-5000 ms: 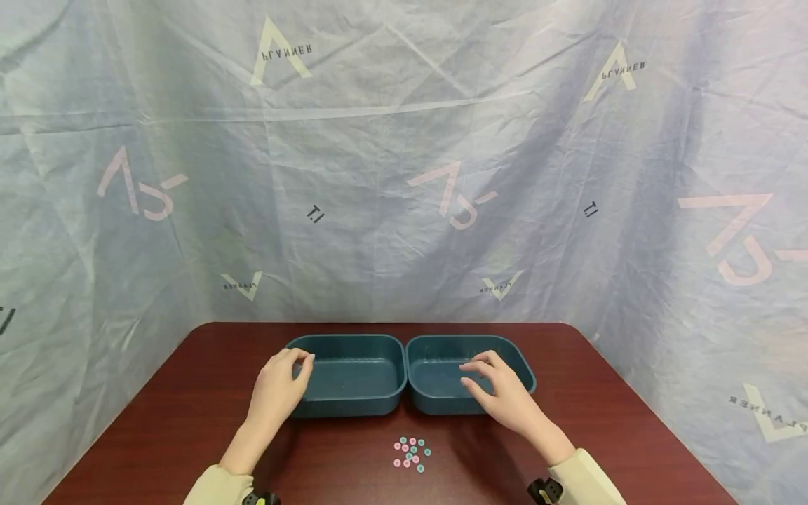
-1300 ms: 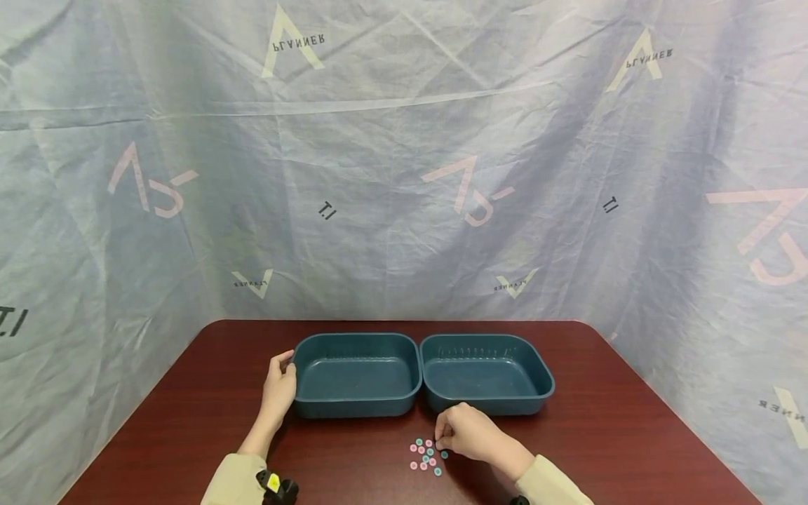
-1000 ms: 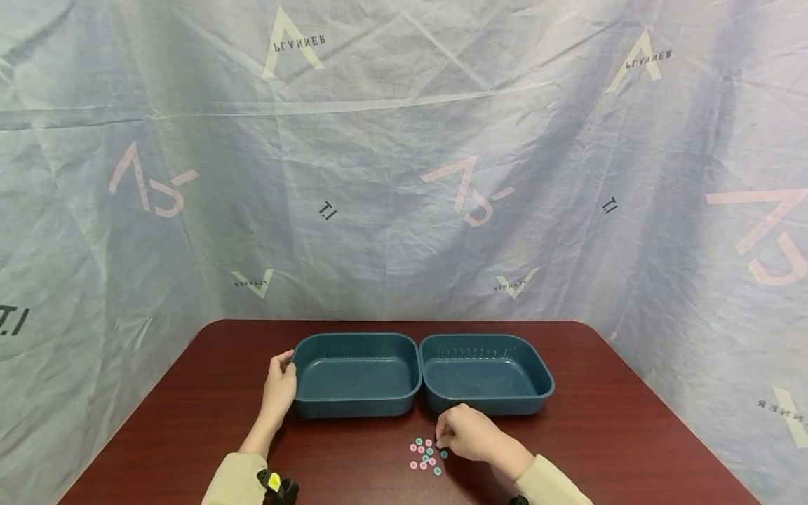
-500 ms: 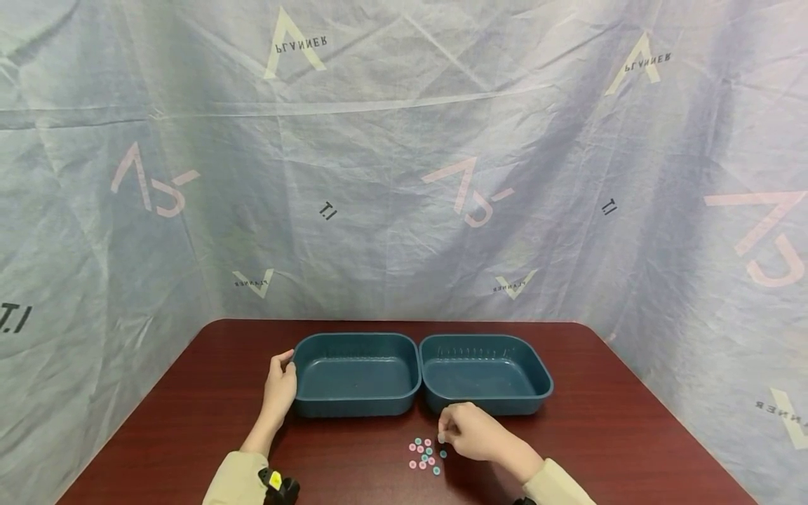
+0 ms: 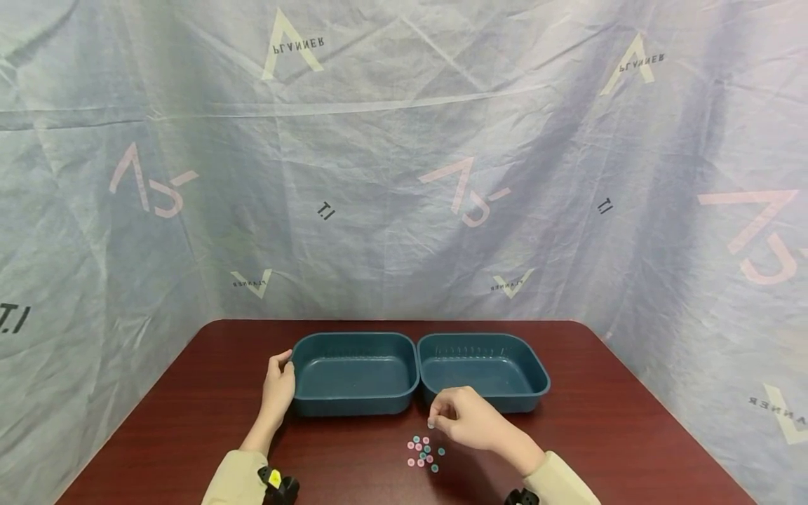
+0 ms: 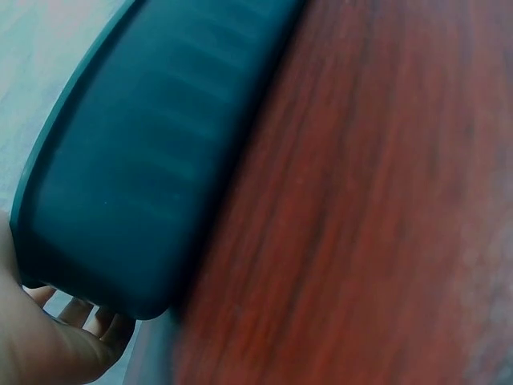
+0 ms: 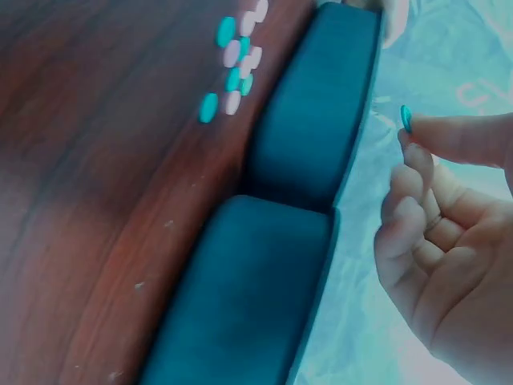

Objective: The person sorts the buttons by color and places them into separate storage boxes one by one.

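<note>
In the head view my right hand [image 5: 468, 419] is raised above the table, its fingertips in front of the right bin. Between thumb and forefinger it pinches a small teal button [image 7: 406, 119], seen edge-on in the right wrist view. My left hand [image 5: 278, 384] holds the outer end of the left blue-green bin [image 5: 353, 407], its fingers curled at the end wall [image 6: 120, 200] in the left wrist view. Below the right hand, several pink and teal buttons [image 5: 422, 456] lie loosely grouped on the table.
The right blue-green bin [image 5: 520, 405] stands side by side with the left one on the dark red wooden table [image 5: 208, 414]. A grey printed cloth [image 5: 379, 140] hangs behind and at both sides. Dark wrist devices [image 5: 278, 484] sit at the sleeves.
Over five seconds my left hand went from above the left bin to its outer end. My right hand came down to the buttons, then lifted with a teal one.
</note>
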### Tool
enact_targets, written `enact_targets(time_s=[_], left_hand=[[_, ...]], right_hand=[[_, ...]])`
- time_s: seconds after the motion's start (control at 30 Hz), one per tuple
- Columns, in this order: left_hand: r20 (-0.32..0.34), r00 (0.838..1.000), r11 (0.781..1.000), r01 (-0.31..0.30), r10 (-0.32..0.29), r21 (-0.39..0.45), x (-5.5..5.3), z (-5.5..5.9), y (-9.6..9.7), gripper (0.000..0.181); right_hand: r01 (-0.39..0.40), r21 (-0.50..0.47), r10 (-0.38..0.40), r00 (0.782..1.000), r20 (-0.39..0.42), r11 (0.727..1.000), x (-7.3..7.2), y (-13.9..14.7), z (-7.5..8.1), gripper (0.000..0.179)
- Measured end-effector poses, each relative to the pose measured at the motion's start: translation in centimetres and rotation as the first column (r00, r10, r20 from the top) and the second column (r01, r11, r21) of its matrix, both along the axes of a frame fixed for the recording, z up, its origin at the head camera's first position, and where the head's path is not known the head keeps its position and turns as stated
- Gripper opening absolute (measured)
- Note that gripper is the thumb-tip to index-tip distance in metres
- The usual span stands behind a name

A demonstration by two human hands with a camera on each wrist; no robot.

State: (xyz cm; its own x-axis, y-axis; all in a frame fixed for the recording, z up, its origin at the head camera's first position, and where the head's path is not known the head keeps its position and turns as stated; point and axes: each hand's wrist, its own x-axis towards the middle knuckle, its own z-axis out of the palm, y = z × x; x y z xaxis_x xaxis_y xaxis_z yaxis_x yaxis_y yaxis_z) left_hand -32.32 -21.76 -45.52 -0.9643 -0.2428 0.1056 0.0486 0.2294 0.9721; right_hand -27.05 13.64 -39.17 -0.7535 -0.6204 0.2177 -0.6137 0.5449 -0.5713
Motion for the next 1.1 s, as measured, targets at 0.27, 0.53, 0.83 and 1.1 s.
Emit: enact_targets(time_s=[0.27, 0.53, 0.83, 1.1], left_hand=[[0.003, 1.0, 1.0, -0.003, 0.003, 0.001, 0.0, 0.0, -0.1, 0.045], [0.002, 1.0, 1.0, -0.006, 0.006, -0.009, 0.0, -0.1, 0.0, 0.045], [0.002, 1.0, 1.0, -0.011, 0.011, -0.019, -0.1, -0.1, 0.1, 0.046], [-0.003, 1.0, 1.0, -0.005, 0.005, -0.015, -0.1, -0.3, 0.0, 0.046]], right_hand=[[0.078, -0.03, -0.079, 0.996, -0.046, 0.997, -0.4, -0.8, 0.6, 0.014], [0.158, -0.092, -0.162, 0.986, -0.043, 0.983, -1.1, -1.8, 0.7, 0.011], [0.193, -0.147, -0.21, 0.972, -0.104, 0.97, -2.0, -2.9, 0.8, 0.01], [0.165, -0.133, -0.181, 0.976, -0.119, 0.977, -2.9, -4.0, 0.8, 0.01]])
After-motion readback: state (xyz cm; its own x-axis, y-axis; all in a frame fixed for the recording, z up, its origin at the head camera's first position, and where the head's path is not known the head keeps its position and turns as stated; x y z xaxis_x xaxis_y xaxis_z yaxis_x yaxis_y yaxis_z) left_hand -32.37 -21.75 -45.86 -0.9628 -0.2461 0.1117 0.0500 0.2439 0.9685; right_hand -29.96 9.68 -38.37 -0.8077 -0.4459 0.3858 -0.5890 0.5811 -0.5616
